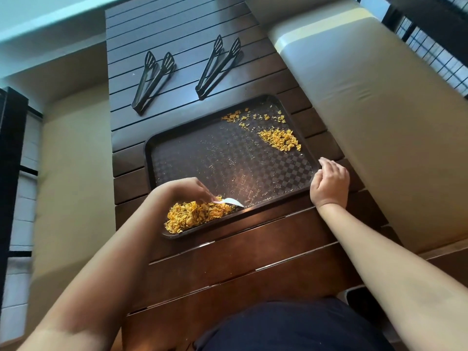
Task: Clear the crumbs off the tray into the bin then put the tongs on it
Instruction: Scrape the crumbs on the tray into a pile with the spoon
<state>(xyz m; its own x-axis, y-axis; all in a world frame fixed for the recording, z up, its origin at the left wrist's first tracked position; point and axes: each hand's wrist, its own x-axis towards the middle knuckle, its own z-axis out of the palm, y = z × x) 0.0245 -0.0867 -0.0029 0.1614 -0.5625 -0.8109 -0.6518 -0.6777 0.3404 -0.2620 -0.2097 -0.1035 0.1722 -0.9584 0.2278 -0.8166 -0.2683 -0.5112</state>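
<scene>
From the head camera, your left hand pinches a white plastic scraper against a heap of orange crumbs at the brown tray's near-left corner. Your right hand, fingers relaxed, steadies the right rim. Sweep the far pile over too. Two black tongs wait on the slatted table beyond.

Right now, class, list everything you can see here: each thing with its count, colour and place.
tray: one, dark brown, middle of the table
crumbs: three orange patches on the tray; big heap near corner, two far right
tongs: two pairs, black, on the table beyond the tray
scraper: one, white, at the big heap
table: one, dark slatted wood
cushions: beige, both sides
left hand: holds the scraper
right hand: at the tray's right edge
</scene>
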